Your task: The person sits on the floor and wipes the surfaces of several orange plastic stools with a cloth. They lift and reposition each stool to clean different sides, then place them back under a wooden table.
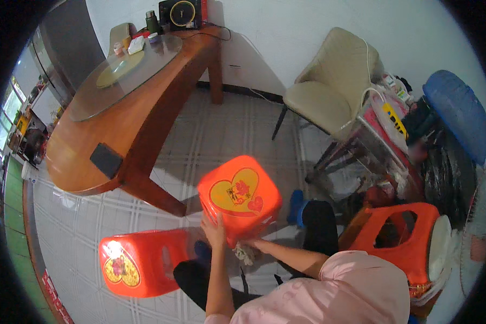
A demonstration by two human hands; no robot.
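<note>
An orange-red plastic stool (267,194) is raised between my knees, its square top tilted towards me. A yellow heart decoration with a red flower and writing covers that top. My left hand (214,233) grips the stool's near left side, with the thumb along its face. Under the near right edge, my right hand (256,245) holds a crumpled pale cloth (244,255); the stool partly hides its fingers. A second orange-red plastic stool (154,259) lies on its side by my left knee, its heart-decorated top facing left.
A wooden table (154,117) with a round glass turntable (146,77) stands ahead left; a dark phone-like object (106,160) lies near its corner. A beige chair (324,93) is ahead right. Bags (393,117) and another orange stool (401,227) crowd my right side.
</note>
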